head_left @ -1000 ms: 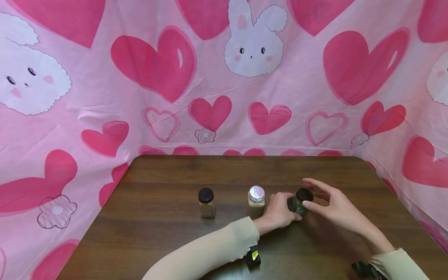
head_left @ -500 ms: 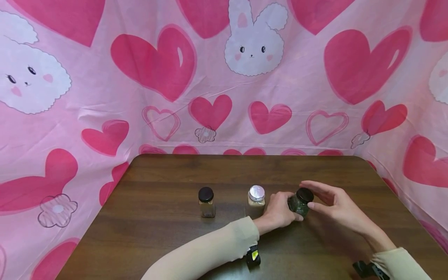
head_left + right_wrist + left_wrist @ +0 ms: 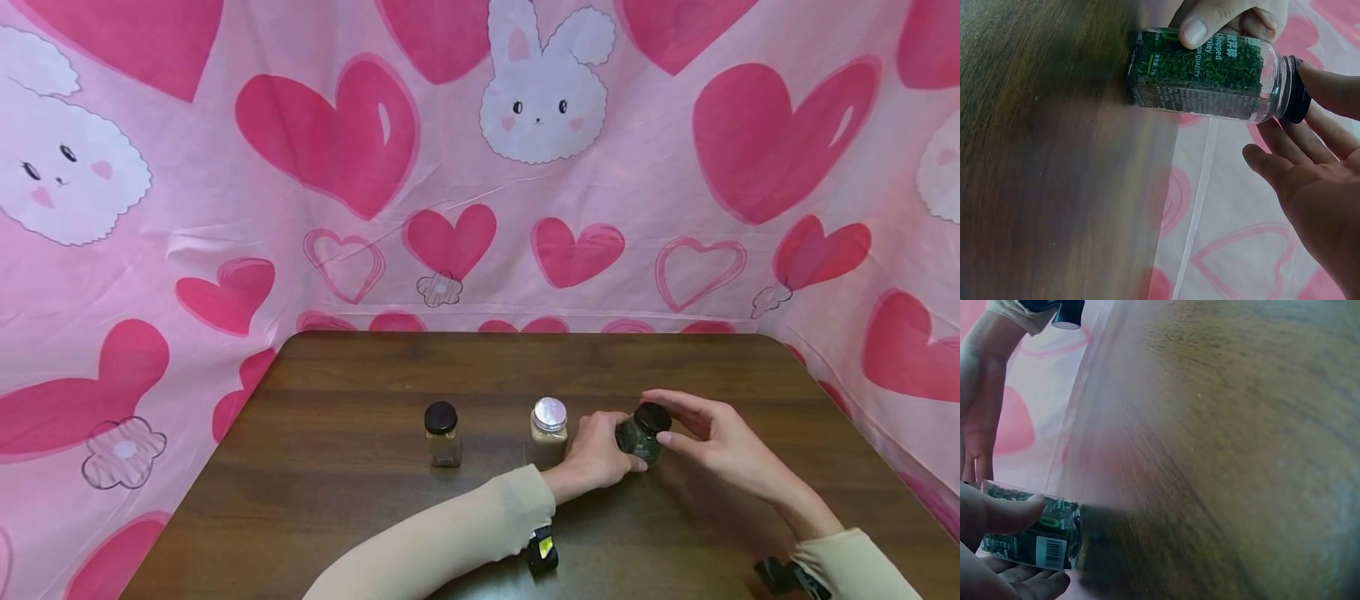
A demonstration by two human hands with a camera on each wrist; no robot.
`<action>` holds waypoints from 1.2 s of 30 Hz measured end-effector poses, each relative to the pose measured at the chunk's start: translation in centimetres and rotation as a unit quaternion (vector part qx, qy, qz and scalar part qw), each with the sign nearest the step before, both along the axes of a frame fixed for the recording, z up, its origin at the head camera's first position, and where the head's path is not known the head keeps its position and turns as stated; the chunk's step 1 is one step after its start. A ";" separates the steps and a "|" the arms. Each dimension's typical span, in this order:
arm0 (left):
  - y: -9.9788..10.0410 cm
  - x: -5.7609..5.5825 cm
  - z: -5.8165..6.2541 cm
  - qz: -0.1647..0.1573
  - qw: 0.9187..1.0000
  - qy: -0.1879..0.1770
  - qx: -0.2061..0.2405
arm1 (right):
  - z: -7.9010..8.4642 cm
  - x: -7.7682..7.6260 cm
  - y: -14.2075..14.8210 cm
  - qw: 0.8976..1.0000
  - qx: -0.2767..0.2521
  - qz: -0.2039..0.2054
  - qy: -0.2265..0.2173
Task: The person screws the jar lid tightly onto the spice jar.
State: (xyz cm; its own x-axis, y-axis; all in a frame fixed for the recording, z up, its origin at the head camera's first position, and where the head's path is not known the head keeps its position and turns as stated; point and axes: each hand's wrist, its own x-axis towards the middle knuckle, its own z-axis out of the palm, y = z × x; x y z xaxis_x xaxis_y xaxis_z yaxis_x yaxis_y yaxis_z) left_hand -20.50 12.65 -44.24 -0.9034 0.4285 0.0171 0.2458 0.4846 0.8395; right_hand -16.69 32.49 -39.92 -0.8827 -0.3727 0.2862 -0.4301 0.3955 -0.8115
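Note:
A clear spice jar [image 3: 1204, 75] of green flakes has a label reading "Chopped" and a black screw cap [image 3: 1295, 90]. It stands on the table, tilted if at all only slightly. My left hand [image 3: 597, 450] grips the jar's body, its thumb [image 3: 1016, 514] across the label. At the cap is my right hand [image 3: 723, 446], thumb on one side and fingers reaching round the other. The cap's far side is partly hidden. Just left of my left hand stands a jar with a silvery lid [image 3: 550, 425], its lower part near my wrist.
Farther left on the brown wooden table [image 3: 337, 500] stands another small jar with a black lid [image 3: 442, 433]. Pink cloth [image 3: 450, 167] with hearts and rabbits hangs behind the table and along both sides. A black camera [image 3: 542, 550] sits under the left sleeve.
My right hand has shifted slightly at the cap, its fingers a little lower and closer round it. The left hand and the jar stay in place.

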 end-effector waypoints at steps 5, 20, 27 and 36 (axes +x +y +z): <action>-0.1 0.1 0.1 -0.002 1.000 -0.008 0.005 | 0.2 0.1 -0.3 1.000 0.014 -0.014 -0.006; 0.0 0.1 0.1 0.003 1.000 -0.007 0.002 | 0.6 0.1 -0.6 0.999 0.037 -0.016 0.014; -0.1 0.0 0.1 0.002 1.000 0.004 -0.001 | 0.7 0.1 -0.8 0.996 0.069 -0.057 0.024; 0.0 0.0 0.0 -0.003 1.000 -0.003 -0.002 | 0.2 0.3 -1.3 0.987 0.095 -0.113 0.059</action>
State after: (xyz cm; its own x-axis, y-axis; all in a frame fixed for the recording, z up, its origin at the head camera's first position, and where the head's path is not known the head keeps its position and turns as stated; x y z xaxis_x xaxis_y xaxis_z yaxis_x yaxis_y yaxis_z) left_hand -20.54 12.63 -44.25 -0.9010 0.4338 0.0101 0.2435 0.4862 0.8392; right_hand -16.41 31.16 -39.73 -0.9142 -0.2274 0.3353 -0.4005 0.6323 -0.6632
